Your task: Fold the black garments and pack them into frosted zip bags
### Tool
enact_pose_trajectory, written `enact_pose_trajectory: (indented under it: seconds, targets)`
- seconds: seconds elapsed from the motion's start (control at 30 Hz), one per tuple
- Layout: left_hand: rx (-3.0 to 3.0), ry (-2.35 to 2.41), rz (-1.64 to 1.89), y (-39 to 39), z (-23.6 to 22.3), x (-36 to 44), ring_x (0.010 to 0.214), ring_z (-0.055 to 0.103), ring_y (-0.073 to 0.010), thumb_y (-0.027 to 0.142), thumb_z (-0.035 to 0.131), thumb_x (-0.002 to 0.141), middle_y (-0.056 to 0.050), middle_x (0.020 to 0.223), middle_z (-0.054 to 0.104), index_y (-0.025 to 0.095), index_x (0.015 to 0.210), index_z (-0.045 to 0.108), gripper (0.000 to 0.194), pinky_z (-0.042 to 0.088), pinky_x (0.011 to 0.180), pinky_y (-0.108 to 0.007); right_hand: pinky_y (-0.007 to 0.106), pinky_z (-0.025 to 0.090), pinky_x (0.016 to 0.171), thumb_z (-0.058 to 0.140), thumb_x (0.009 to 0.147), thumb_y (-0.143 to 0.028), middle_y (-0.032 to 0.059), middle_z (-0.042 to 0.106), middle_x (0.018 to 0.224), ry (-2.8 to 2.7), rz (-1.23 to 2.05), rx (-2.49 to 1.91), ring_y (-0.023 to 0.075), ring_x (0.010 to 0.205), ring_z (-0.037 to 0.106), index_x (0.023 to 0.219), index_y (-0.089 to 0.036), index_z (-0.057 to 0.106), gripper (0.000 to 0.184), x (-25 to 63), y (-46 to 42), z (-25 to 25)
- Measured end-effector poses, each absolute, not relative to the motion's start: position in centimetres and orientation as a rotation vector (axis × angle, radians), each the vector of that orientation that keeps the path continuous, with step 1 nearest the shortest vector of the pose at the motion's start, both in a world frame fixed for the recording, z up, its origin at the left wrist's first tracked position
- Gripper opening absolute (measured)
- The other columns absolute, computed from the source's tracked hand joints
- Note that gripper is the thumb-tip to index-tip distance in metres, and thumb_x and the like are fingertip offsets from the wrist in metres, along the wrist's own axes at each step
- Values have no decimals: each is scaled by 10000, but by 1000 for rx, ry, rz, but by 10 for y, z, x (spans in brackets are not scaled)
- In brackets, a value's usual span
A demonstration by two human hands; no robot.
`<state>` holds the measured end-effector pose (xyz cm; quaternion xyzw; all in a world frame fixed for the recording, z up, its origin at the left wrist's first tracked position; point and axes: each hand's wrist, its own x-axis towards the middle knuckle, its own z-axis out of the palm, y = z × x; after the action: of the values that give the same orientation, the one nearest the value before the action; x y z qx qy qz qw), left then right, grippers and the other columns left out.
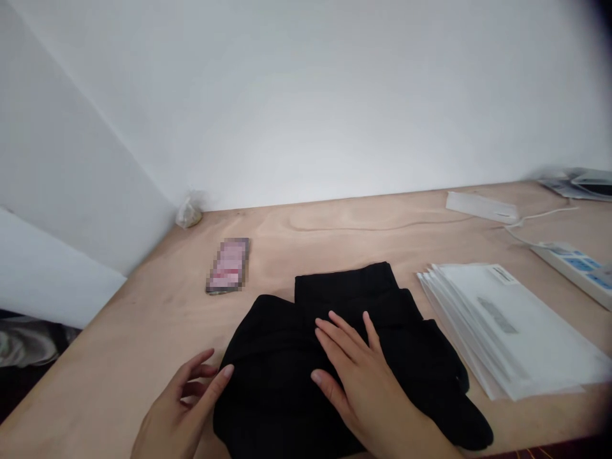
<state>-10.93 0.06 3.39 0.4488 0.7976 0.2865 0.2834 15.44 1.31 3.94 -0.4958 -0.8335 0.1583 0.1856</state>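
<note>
A black folded garment (272,357) lies on the wooden table in front of me, its kind hard to tell. Layered folds show at its far edge, and a narrow part sticks out at the lower right. My right hand (358,376) rests flat on top of it, fingers spread. At the garment's left edge is my left hand (186,401), its fingers loosely curved and apart. The left thumb tip touches the cloth, while the other fingers stay just outside the edge.
To the right lies a stack of translucent plastic bags (516,331) with labels. A pixelated phone (229,264) is at the left, and a small clear bag (190,213) sits in the back corner. Farther right are a power strip (578,268), a white cable and a white strip (480,205).
</note>
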Motion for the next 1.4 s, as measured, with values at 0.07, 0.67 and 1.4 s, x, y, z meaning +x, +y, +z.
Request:
enact_pose_trajectory:
  seconds: [0.07,0.67,1.4]
  targets:
    - [1164,2121,739,1,32,-110,739,626,-249,689,618,519,-25,800,675,213,1003,593,679,501,683,-349,545,99,1116,314,951,-370,-26,505,1337,-2344,447,-1365,186,1305,334,1304,-230,446,403,155,11,38]
    - [2255,1608,1108,-1,54,33,687,615,-141,185,508,825,6,795,655,234,842,549,67,504,611,-251,475,323,1049,347,822,-64,106,511,1311,-2031,490,-1325,179,1181,493,1409,-178,191,618,166,8,25]
    - [1875,2015,594,3,41,21,935,613,-301,546,490,784,-104,985,672,196,1299,411,627,381,861,-523,464,388,904,387,739,22,74,476,1311,-2114,175,-1523,264,1200,400,1112,-248,605,510,193,-1,22]
